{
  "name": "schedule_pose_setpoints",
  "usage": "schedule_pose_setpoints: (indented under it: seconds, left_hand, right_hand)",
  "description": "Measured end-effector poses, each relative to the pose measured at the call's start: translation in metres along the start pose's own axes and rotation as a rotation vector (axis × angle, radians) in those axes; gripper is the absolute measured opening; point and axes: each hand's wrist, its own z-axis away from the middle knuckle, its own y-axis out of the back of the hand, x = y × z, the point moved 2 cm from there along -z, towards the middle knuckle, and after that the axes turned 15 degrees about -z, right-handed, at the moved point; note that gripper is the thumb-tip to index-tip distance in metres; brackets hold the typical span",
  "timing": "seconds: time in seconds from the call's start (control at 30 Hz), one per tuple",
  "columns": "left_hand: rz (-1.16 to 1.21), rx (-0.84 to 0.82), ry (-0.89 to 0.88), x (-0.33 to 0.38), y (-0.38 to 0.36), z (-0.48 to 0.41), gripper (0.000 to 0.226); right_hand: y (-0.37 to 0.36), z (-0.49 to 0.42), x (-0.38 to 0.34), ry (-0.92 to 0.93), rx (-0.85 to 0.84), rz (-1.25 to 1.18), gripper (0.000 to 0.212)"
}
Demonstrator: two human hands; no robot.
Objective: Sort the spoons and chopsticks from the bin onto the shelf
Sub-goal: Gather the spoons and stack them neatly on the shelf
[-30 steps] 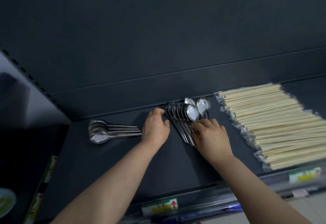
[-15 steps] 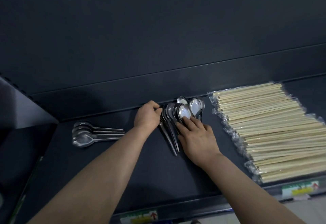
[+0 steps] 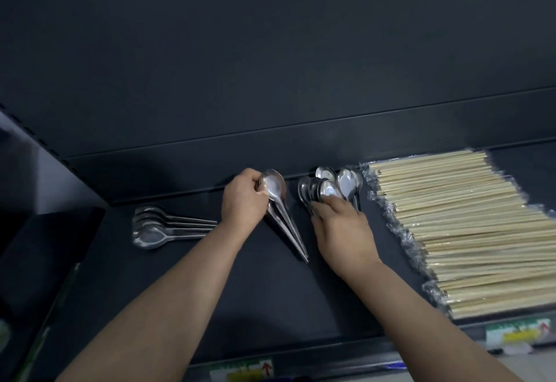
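Spoon bundle point(image 3: 272, 186), of shiny steel, sits just left of the frame's centre. The left hand point(image 3: 243, 201) grips it, fingers curled round the bowls, while the handles slant down toward the lower right over the dark shelf point(image 3: 270, 306). Just to the right, the right hand point(image 3: 341, 228) lies palm-down over a spoon cluster point(image 3: 328, 184) on the shelf, its fingers bent across the handles; whether it grips them or only presses on them I cannot tell. A spoon row point(image 3: 159, 228) lies apart at the left, handles pointing right. Chopsticks point(image 3: 451, 231) in clear wrap fill the shelf's right side. Price labels point(image 3: 514, 335) sit along the front edge.
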Motion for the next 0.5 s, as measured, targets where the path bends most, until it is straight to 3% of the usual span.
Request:
schedule_pose_setpoints:
  seconds: [0.07, 0.13, 0.23, 0.3, 0.4, 0.5]
  left_hand:
    - [0.179, -0.017, -0.006, 0.000, 0.010, 0.012, 0.016]
    - [0.363, -0.028, 0.024, -0.002, 0.018, 0.025, 0.017]
    - [0.528, -0.011, 0.071, -0.015, 0.029, 0.040, 0.014]
    - [0.534, -0.042, 0.066, -0.030, 0.036, 0.045, 0.019]
    - [0.496, -0.117, 0.032, -0.050, 0.046, 0.051, 0.027]
    - [0.475, -0.104, 0.050, -0.065, 0.057, 0.058, 0.022]
  right_hand:
    - [0.003, -0.005, -0.020, -0.006, -0.013, -0.232, 0.039]
    - [-0.002, -0.007, -0.040, -0.121, -0.188, -0.455, 0.039]
    - [-0.020, 0.000, -0.061, -0.358, -0.444, -0.834, 0.015]
    - [-0.031, 0.005, -0.067, -0.370, -0.461, -0.837, 0.019]
    - [-0.040, 0.009, -0.073, -0.302, -0.431, -0.623, 0.025]
    - [-0.053, 0.017, -0.085, -0.428, -0.542, -0.760, 0.023]
